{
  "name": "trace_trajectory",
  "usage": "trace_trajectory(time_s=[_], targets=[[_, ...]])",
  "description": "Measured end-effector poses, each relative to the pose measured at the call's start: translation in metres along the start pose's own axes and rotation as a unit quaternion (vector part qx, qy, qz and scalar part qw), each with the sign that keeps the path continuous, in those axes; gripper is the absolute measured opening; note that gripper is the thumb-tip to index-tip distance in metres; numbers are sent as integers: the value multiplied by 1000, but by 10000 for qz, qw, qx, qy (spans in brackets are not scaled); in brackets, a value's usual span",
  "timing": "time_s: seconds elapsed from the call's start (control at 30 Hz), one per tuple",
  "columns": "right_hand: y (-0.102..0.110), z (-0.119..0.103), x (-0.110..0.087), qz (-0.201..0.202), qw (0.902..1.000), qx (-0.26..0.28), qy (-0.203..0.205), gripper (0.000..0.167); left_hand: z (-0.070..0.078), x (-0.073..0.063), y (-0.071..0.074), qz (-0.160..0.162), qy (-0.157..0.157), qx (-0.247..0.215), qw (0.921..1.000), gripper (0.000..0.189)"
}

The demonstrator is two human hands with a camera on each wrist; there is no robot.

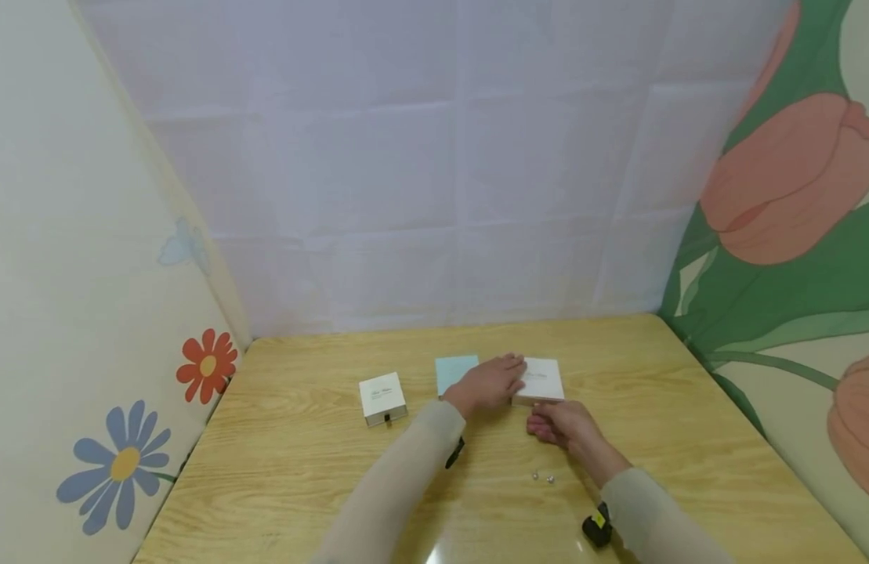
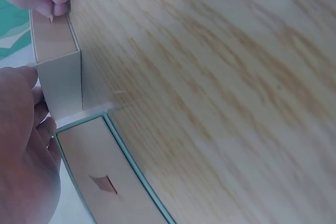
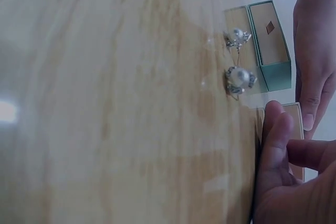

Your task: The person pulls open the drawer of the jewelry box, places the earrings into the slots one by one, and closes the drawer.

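Note:
A white drawer box (image 1: 544, 381) with printed lettering stands at the right of the row on the table. My left hand (image 1: 489, 384) rests over the left part of its top, fingers stretched out. At its front, my right hand (image 1: 564, 427) pinches a small pull tab (image 2: 51, 19) on the drawer's pinkish end. The fingertips hide most of that tab. A pair of pearl earrings (image 3: 240, 77) with sparkling stones lies on the tabletop in front of the boxes. Beside the white box, partly behind my left wrist, is a light blue drawer box (image 3: 276, 74) with its own tab.
Another white box (image 1: 381, 395) with a dark front tab sits further left. The wood-grain table (image 1: 300, 470) reaches back to a pale cloth backdrop (image 1: 434, 196). Flower-printed panels (image 1: 780, 196) flank both sides. A black device (image 1: 598, 529) is on my right wrist.

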State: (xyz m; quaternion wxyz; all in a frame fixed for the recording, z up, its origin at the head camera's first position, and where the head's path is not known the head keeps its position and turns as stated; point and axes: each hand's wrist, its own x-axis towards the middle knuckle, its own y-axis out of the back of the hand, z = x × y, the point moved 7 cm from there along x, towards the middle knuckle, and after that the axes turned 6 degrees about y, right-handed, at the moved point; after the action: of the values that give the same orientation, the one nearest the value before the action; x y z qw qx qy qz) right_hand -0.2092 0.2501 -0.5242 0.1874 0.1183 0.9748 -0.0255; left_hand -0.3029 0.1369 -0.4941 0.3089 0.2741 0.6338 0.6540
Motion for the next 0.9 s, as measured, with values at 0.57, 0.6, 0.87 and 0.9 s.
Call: trace_trajectory(time_s=[0.57,0.6,0.87,0.9], targets=[[-1,-2,-4,-14,9999,-91,58,30,-1,-2,1,29,-23,23,10000,56],[-2,-2,-4,-50,9999,-99,78,31,0,-3,3,22,-24,16,10000,55],[-1,1,-4,-18,9999,-117,70,32,5,-7,9,-28,-13,-98,9999,55],[0,1,-4,-16,9999,-116,49,32,5,-7,9,-33,-2,-99,9999,55]])
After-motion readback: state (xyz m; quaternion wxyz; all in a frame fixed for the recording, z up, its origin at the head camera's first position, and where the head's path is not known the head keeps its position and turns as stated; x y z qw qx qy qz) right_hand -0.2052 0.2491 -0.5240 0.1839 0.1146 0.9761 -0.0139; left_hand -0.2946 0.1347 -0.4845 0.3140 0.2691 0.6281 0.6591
